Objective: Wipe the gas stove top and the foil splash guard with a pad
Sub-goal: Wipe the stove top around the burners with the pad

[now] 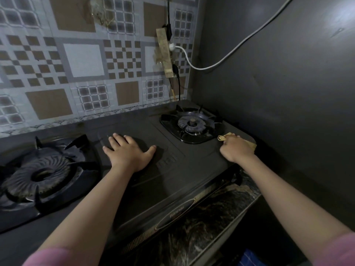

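Stove top (172, 169) fills most of my view, black and dull, sitting on a dark marbled worktop (201, 227) whose front edge shows below the stove's gold-trimmed front panel. My left hand (128, 152) lies flat and open on the bare middle of the stove, fingers spread, holding nothing. My right hand (237, 149) is closed around a tan pad (229, 135), pressing it on the stove's right rear corner; part of the pad pokes out past my fingers toward the right burner (193, 123) and another part shows on the far side of the hand, by the stove's edge. That burner with its pan-support prongs stands just beside the pad on the left, and the dark side wall (278, 93) rises close on the right, so the hand works in a narrow strip between them. The left burner (41, 173), larger in view, sits well apart at the left edge. Behind the stove runs the foil splash guard (76, 70), printed with brown and grey squares, its lower border meeting the back of the worktop. A grimy power strip (164, 52) hangs tilted on the guard above the right burner, with a white cable (230, 54) curving off across the side wall and a black cable (178, 85) dropping toward the stove's back edge. Pink sleeves (48, 256) show at both arms at the bottom of the view.
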